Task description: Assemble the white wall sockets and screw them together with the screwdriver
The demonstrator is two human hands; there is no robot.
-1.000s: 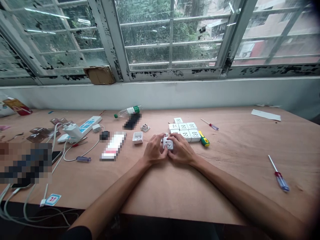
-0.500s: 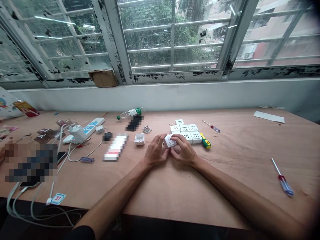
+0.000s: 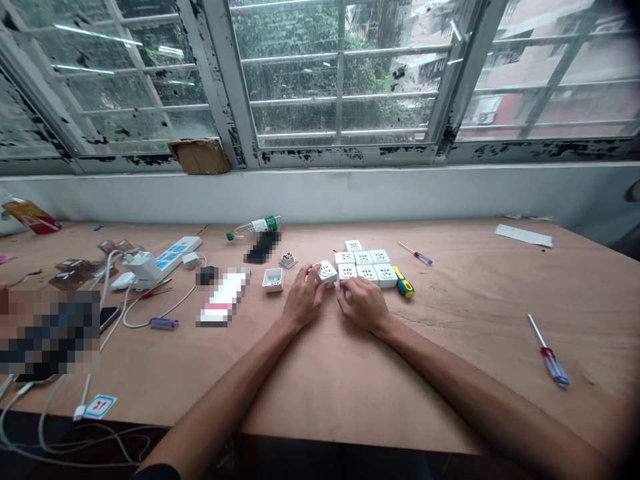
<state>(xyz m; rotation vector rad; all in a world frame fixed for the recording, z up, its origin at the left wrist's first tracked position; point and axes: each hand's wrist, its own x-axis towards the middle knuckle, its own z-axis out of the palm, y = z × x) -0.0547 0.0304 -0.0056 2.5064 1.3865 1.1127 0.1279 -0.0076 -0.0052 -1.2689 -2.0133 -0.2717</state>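
Observation:
My left hand is closed on a white wall socket, thumb and fingers at its sides, with the slotted face up. My right hand lies beside it with curled fingers, at the near edge of a block of white sockets. What its fingertips hold, if anything, is hidden. Several sockets stand side by side in that block, slotted faces up. Left of my left hand sits an open white socket box with small parts inside. Behind that box lies a loose socket insert.
A green-and-yellow screwdriver handle touches the block's right side. Two clear-handled screwdrivers lie farther right. A plastic bottle lies at the back. A power strip, cables and a blurred phone-like shape occupy the left.
My right hand has let go of the socket and dropped to the block's near edge. The left hand keeps the socket. The view has shifted slightly right.

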